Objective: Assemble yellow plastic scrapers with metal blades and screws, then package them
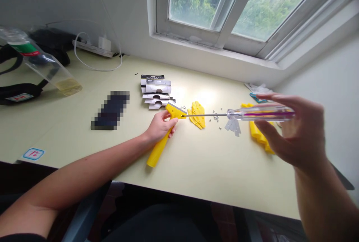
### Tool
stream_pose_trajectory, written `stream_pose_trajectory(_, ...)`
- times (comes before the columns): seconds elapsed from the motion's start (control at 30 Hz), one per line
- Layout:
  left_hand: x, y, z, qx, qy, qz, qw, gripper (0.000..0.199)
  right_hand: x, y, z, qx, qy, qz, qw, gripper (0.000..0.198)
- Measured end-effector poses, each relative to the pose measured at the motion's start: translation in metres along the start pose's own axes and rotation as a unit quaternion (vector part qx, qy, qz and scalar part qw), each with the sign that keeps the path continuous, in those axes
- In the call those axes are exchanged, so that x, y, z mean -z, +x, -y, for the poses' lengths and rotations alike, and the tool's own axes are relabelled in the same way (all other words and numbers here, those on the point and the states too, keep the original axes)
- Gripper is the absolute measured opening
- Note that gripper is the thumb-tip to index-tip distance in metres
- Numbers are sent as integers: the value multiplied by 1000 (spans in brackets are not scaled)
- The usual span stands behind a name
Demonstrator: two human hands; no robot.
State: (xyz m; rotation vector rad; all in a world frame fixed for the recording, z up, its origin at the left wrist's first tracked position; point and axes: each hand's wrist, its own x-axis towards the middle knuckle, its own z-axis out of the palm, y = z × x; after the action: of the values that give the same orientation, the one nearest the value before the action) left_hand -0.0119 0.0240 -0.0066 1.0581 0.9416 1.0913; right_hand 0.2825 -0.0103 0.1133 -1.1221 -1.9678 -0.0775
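Observation:
My left hand (159,129) is closed around the neck of a yellow scraper (157,151), whose head carries a metal blade along its top edge. A screwdriver (207,115) with a long thin shaft and clear handle lies level in my right hand (305,133), between thumb and fingers. Its tip meets the scraper's head, near a screw position too small to make out. Just right of the head are loose yellow plates (198,115) and scattered small screws (216,117). Grey metal blades (233,126) and yellow handles (259,135) lie below and beyond the screwdriver handle.
Several black-and-white cardboard packs (157,88) are stacked behind my left hand. A dark pixelated rectangle (111,111) lies to their left. At the far left a clear bottle (46,62) stands near black straps (21,91). A power strip (94,48) sits by the wall, below the window.

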Motion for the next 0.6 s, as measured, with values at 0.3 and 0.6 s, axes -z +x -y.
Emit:
stream_pose_trajectory(0.3, 3, 1, -18, -32, 2, -41, 999, 27, -2, -42, 3, -89, 41, -125, 987, 30)
stream_pose_trajectory(0.6, 11, 2, -39, -3, -149, -26, 989, 22, -39, -137, -10, -245, 217, 60, 943, 20)
